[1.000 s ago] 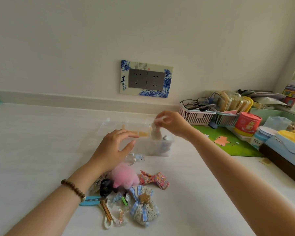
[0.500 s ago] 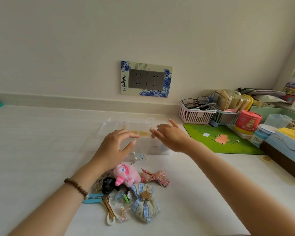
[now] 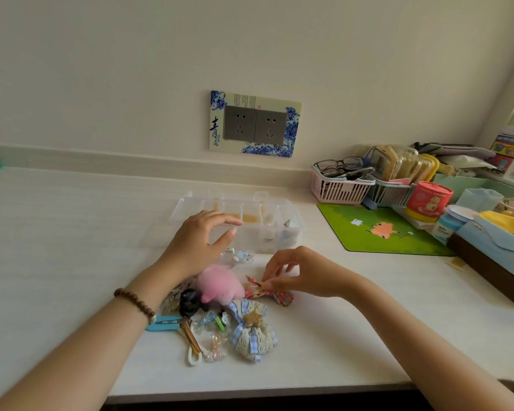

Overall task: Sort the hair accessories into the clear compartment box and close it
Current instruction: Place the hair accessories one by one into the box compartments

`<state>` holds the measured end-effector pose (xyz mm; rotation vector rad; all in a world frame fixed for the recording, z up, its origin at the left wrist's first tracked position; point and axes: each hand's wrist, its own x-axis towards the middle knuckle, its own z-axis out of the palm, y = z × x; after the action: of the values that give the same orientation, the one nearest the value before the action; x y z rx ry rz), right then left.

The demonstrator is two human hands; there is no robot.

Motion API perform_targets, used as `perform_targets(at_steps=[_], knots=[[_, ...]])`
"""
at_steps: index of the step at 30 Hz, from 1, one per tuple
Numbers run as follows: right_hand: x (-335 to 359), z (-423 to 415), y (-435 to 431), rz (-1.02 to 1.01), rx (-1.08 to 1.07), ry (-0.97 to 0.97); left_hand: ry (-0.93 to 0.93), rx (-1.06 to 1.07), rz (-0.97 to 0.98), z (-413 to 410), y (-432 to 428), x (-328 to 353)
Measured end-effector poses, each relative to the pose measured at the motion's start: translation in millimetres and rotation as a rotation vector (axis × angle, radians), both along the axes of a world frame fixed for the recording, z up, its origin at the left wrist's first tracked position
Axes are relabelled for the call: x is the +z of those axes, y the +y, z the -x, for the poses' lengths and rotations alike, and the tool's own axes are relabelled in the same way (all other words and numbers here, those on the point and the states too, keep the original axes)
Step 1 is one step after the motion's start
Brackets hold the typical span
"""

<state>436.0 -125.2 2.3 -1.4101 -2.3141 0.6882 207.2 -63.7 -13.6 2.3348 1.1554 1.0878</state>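
Note:
The clear compartment box stands open on the white counter, with small pale items in its right compartments. My left hand hovers at the box's front left edge, fingers spread, holding nothing. My right hand pinches the middle of a red floral fabric bow lying on the counter in front of the box. A pile of accessories lies below: a pink plush clip, a black claw clip, a blue checked lace bow, a blue flat clip and small clear bows.
A green mat lies right of the box. Behind it stand a pink basket with glasses, a second basket of packets, a red tub and boxes along the right edge. A double wall socket is above the counter.
My right hand left the box's right compartments empty, came down toward me and closed its fingertips on the red floral bow. My left hand stayed at the box.

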Motion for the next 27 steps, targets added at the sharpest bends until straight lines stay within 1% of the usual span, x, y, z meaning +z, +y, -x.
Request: perform_targets(at_steps=[2,6,9,10,12,15,17,19,21,25,27], knots=[[3.4,-0.2,-1.2,0.047,0.016,0.007,-0.003,-0.002,-0.003,-0.3,0.5,-0.1],[11.9,0.9,-4.8,0.146,0.064,-0.039,-0.007,-0.005,-0.019,-0.6,0.3,0.2],[15.3,2.5,-7.0,0.174,0.068,0.004,-0.016,-0.004,-0.009,-0.8,0.2,0.0],[16.8,3.3,-6.5,0.151,0.058,0.049,-0.018,-0.004,-0.009,-0.8,0.4,-0.1],[21.9,4.2,-0.7,0.079,-0.017,0.230,-0.015,-0.005,-0.013,-0.7,0.6,-0.2],[32.2,3.9,18.3,-0.066,-0.272,0.501,-0.019,-0.009,-0.010,-1.2,0.4,-0.2],[35.9,2.5,36.1,-0.150,-0.433,0.565,-0.022,-0.010,-0.008,-0.6,0.0,-0.4],[36.3,2.5,53.7,-0.238,-0.533,0.521,-0.025,-0.010,-0.010,0.4,0.2,-0.8],[34.7,4.9,68.1,-0.295,-0.572,0.435,-0.024,-0.010,-0.012,0.4,0.6,-0.8],[32.0,13.3,79.7,-0.343,-0.566,0.257,-0.023,-0.010,-0.012,-0.1,0.3,-0.2],[30.2,13.2,79.3,-0.340,-0.543,0.222,-0.022,-0.013,-0.015,-0.1,0.7,-0.4]])
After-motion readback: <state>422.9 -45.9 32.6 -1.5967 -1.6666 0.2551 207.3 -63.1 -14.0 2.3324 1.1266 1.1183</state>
